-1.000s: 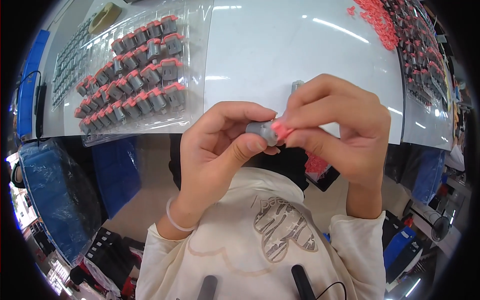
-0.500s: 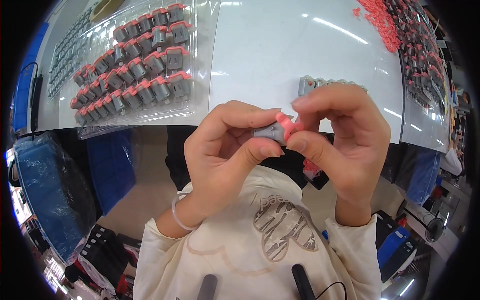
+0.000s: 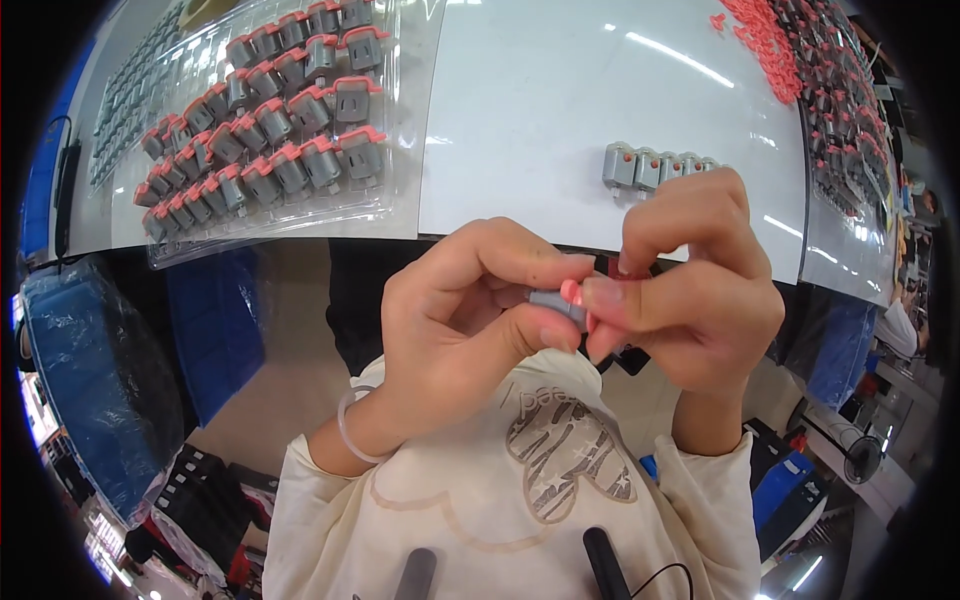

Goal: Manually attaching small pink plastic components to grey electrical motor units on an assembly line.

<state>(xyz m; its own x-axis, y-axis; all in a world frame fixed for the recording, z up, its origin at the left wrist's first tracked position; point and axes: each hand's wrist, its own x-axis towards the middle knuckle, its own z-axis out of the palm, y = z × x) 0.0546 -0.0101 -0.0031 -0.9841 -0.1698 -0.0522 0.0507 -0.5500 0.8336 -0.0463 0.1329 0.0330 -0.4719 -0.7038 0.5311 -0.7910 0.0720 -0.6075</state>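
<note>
Close in front of my chest, my left hand (image 3: 440, 320) grips a small grey electric motor (image 3: 553, 302) between thumb and fingers. A pink plastic end cap (image 3: 571, 291) sits at the motor's right end. My right hand (image 3: 705, 310) has its thumb and index finger closed on that cap, hiding most of it; its other fingers are curled. Beyond my right hand, a short row of bare silver motors (image 3: 620, 167) stands on the white table, partly covered by the hand.
On the left lies a clear plastic tray (image 3: 392, 195) with rows of motors wearing pink caps. Loose pink caps (image 3: 768, 55) are heaped at the far right of the table (image 3: 520, 100), beside more capped motors (image 3: 835, 110). Blue bins (image 3: 100, 370) stand below the left edge.
My right hand has turned and closed its thumb over the pink cap, now mostly covered. Both hands have come slightly nearer my body, uncovering more of the silver motor row.
</note>
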